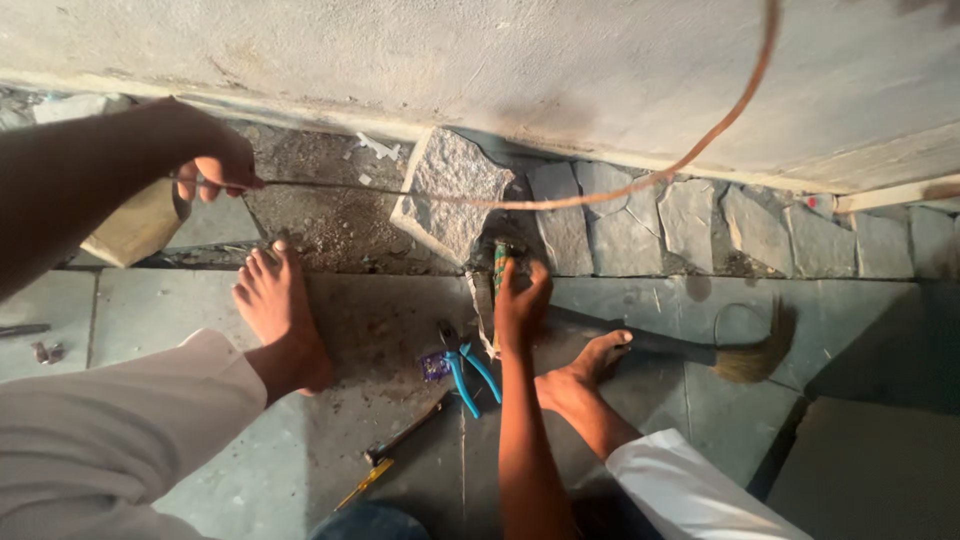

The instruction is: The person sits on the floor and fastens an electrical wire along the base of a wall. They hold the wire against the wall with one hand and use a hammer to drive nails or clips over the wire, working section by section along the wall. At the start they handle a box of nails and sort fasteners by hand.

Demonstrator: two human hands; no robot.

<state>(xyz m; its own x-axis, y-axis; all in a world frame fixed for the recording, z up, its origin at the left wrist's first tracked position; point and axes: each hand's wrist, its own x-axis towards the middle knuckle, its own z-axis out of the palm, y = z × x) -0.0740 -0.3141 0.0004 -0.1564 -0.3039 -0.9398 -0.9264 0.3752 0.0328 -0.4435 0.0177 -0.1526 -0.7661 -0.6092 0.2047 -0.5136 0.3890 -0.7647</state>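
Grey stone slabs [380, 330] cover the floor up to a rough plastered wall [500, 70], with a strip of irregular paving stones set along its foot, and one loose grey stone block [450, 190] lies tilted in a patch of dirt; everything else sits around that block. Left of it, the left hand [215, 160] is closed, pinching the end of a thin wire [600, 198] that runs taut across the top of the block and then curves up to the right in front of the wall. Just below the block's lower right corner, the right hand [520, 300] grips a green-handled tool [499, 262] stood against the floor. Below the block lie blue-handled pliers [468, 372] and a dark hammer [405, 436]; to the lower right rests a broom [740, 355]. Bare feet stand on either side of the pliers
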